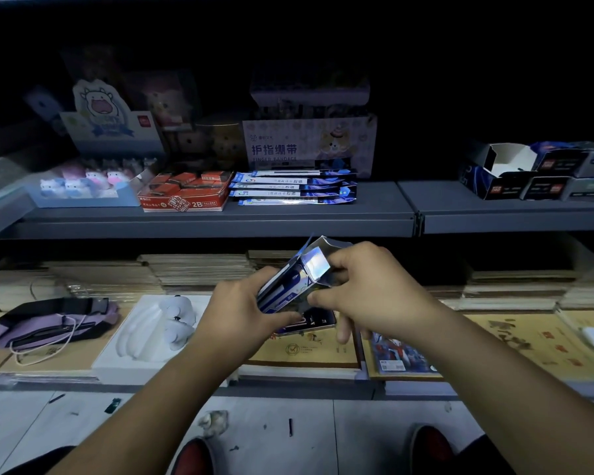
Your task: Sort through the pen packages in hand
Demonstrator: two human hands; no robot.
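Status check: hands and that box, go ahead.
Left hand grips blue box low down. Right hand pinches its open top flap. Box held above the notebooks, below the grey shelf. Nothing in the way.

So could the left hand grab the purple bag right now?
Probably not yet. The left hand is busy gripping the blue box together with the right hand. The purple bag lies uncovered off to its left, with nothing between.

Stationery shop: grey display shelf (220, 214) stocked with eraser boxes (186, 192), notebook stacks (196, 269) below.
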